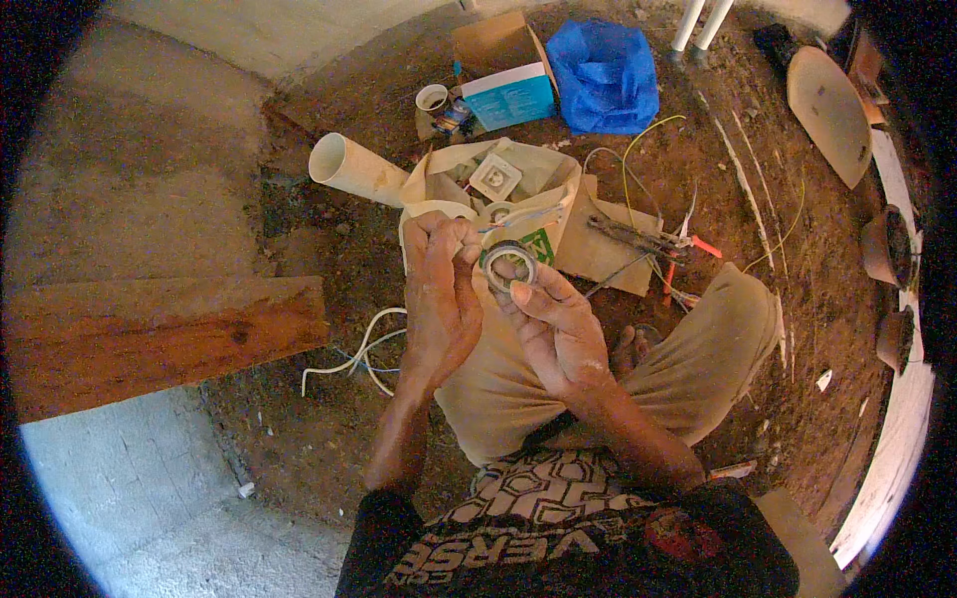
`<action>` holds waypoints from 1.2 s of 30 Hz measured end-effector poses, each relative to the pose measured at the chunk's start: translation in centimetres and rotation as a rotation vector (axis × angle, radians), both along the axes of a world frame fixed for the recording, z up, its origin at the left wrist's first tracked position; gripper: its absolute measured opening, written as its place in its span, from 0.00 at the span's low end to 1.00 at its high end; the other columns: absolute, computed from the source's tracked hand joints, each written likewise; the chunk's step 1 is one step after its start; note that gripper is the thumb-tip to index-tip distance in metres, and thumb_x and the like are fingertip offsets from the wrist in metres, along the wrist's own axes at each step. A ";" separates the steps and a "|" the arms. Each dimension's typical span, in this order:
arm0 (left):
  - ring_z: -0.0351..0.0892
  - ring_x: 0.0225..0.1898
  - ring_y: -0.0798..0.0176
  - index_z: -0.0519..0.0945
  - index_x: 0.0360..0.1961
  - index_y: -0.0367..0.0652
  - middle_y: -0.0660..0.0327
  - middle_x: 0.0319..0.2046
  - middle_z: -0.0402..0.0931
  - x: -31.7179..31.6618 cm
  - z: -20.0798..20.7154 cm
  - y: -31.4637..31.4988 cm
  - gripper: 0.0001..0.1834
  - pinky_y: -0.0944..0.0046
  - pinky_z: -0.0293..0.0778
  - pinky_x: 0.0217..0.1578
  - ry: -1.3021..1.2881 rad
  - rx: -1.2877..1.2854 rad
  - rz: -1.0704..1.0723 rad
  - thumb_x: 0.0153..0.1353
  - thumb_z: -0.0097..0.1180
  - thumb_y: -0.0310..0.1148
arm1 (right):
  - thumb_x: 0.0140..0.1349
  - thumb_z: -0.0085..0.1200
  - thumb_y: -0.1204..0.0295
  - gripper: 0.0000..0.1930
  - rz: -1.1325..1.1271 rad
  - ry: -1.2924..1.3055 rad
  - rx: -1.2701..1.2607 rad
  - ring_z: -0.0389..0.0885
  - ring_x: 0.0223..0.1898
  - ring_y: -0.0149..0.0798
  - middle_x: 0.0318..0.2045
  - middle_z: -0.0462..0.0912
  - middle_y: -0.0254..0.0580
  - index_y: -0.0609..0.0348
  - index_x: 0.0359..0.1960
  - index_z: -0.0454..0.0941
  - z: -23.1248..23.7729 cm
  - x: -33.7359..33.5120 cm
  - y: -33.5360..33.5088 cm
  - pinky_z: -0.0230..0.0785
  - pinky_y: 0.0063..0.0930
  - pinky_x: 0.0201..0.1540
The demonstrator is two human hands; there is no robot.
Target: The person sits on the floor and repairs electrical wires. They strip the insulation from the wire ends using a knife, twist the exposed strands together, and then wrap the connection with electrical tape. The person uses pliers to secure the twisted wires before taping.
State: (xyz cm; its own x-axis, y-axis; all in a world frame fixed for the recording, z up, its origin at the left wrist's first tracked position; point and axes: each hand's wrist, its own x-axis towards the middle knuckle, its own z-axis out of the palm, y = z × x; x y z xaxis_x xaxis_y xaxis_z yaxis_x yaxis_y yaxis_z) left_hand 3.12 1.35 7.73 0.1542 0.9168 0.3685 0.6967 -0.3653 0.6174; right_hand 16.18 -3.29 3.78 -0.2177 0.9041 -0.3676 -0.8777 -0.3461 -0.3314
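Observation:
My right hand (561,334) is closed on a roll of tape (488,265), with the thumb across its near edge and the pale core showing. Just left of it my left hand (442,289) is closed, its fingers curled together at the ends of thin bluish wires (533,218). Its grip on those wires is partly hidden behind the fingers. Both hands are raised over my lap, in front of an opened cream-coloured sack (469,157). Inside the sack lies a square whitish electrical fitting (494,177).
A white plastic pipe (361,171) leans by the sack. Behind stand an open cardboard box (508,85) and a blue bag (604,80). Cardboard (600,261), loose wires and red-handled tools (706,246) lie to the right. A wooden beam (169,339) juts in from the left.

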 end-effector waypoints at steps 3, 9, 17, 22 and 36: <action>0.67 0.46 0.45 0.69 0.39 0.38 0.49 0.40 0.68 -0.2 0.1 0.1 0.06 0.50 0.65 0.51 0.038 -0.012 -0.003 0.69 0.42 0.30 | 0.63 0.57 0.78 0.13 -0.039 0.038 -0.035 0.80 0.45 0.30 0.43 0.84 0.39 0.63 0.49 0.78 -1.1 0.0 0.0 0.72 0.23 0.48; 0.67 0.45 0.48 0.69 0.38 0.39 0.51 0.39 0.68 -0.5 0.0 0.1 0.07 0.51 0.64 0.50 0.026 0.002 -0.023 0.70 0.41 0.30 | 0.64 0.58 0.77 0.14 -0.121 0.125 0.062 0.78 0.55 0.37 0.51 0.82 0.42 0.64 0.51 0.77 -1.8 0.0 0.0 0.67 0.34 0.64; 0.70 0.46 0.51 0.71 0.38 0.40 0.53 0.40 0.70 -1.1 0.5 0.7 0.03 0.55 0.66 0.54 -0.024 -0.044 -0.077 0.67 0.48 0.27 | 0.64 0.62 0.68 0.09 -0.005 0.073 0.130 0.79 0.37 0.31 0.36 0.82 0.34 0.56 0.41 0.78 -1.1 1.8 0.9 0.73 0.26 0.41; 0.71 0.46 0.51 0.72 0.39 0.39 0.53 0.41 0.71 -1.5 0.7 1.2 0.04 0.55 0.67 0.54 -0.013 -0.073 -0.125 0.66 0.52 0.28 | 0.65 0.62 0.67 0.08 0.010 -0.208 0.138 0.80 0.35 0.32 0.33 0.82 0.33 0.58 0.37 0.81 -0.7 1.7 0.8 0.74 0.27 0.40; 0.75 0.43 0.47 0.76 0.47 0.38 0.49 0.41 0.73 -0.8 2.6 1.6 0.09 0.53 0.72 0.44 0.157 -0.065 -0.068 0.66 0.52 0.24 | 0.57 0.68 0.72 0.10 -0.281 -0.927 0.468 0.80 0.41 0.40 0.35 0.80 0.44 0.65 0.34 0.82 -4.2 -0.1 0.8 0.72 0.30 0.44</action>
